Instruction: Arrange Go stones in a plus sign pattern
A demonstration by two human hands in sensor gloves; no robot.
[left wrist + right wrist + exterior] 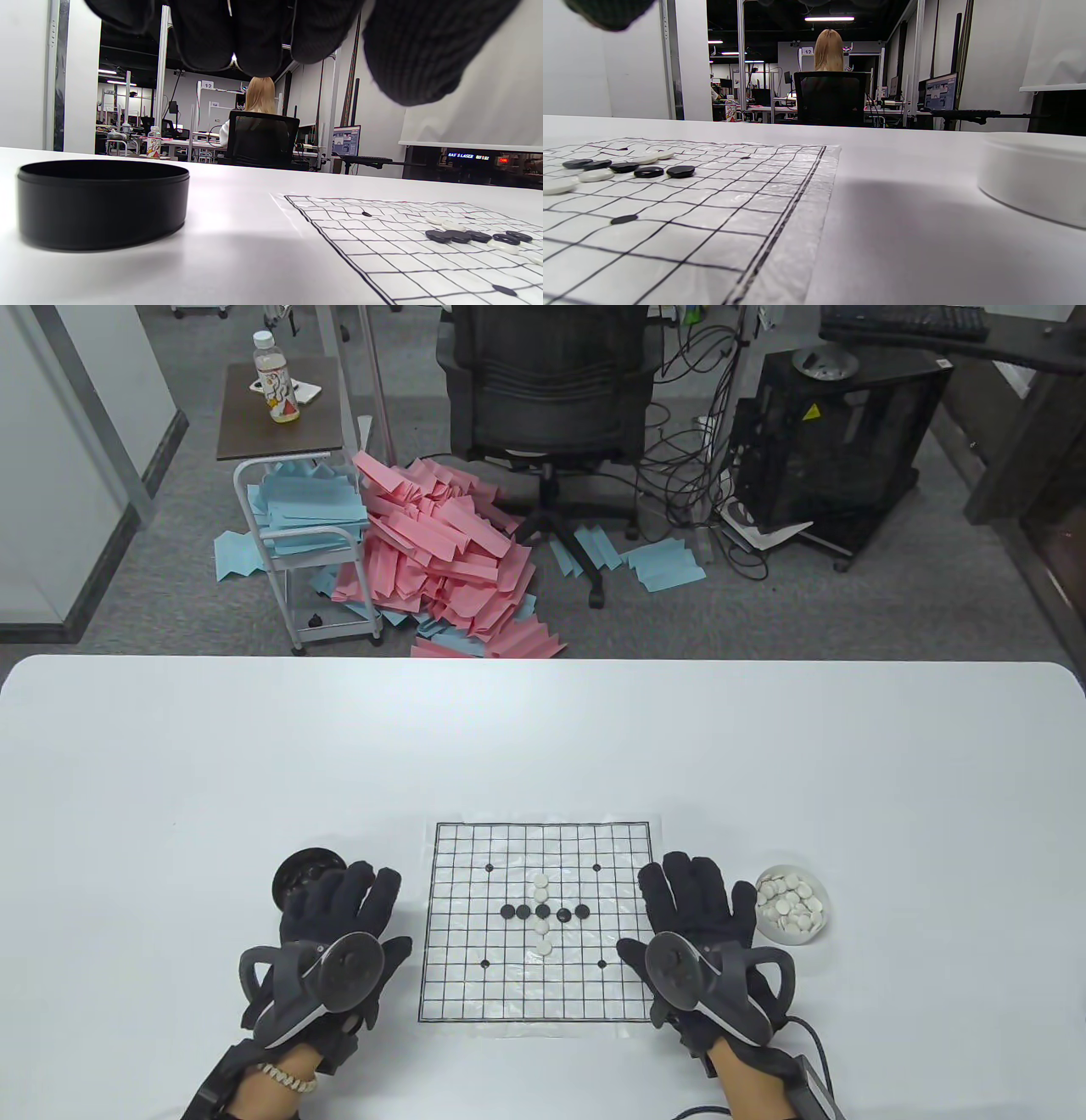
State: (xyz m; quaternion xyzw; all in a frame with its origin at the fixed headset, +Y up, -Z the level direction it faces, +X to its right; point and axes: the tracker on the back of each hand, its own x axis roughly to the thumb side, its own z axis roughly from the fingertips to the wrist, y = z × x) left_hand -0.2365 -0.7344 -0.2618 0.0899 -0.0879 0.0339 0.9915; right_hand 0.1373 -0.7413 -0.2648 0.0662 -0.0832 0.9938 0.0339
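Note:
A paper Go board [475,984] lies at the table's front middle. On it a row of black stones [523,911] crosses a column of white stones [543,940] in a plus shape. My left hand [348,912] rests flat on the table left of the board, fingers spread, holding nothing, partly over a black bowl [297,875]. My right hand [691,903] rests flat between the board and a white bowl [793,903] of white stones, holding nothing. The left wrist view shows the black bowl [102,203] and the stones [460,236]. The right wrist view shows the stones [648,172] and the white bowl [1035,173].
The white table [543,746] stretches far beyond the board. Behind it on the floor are an office chair [547,398], a heap of pink and blue paper [433,551], a small cart [297,534] and a side table with a bottle [276,377].

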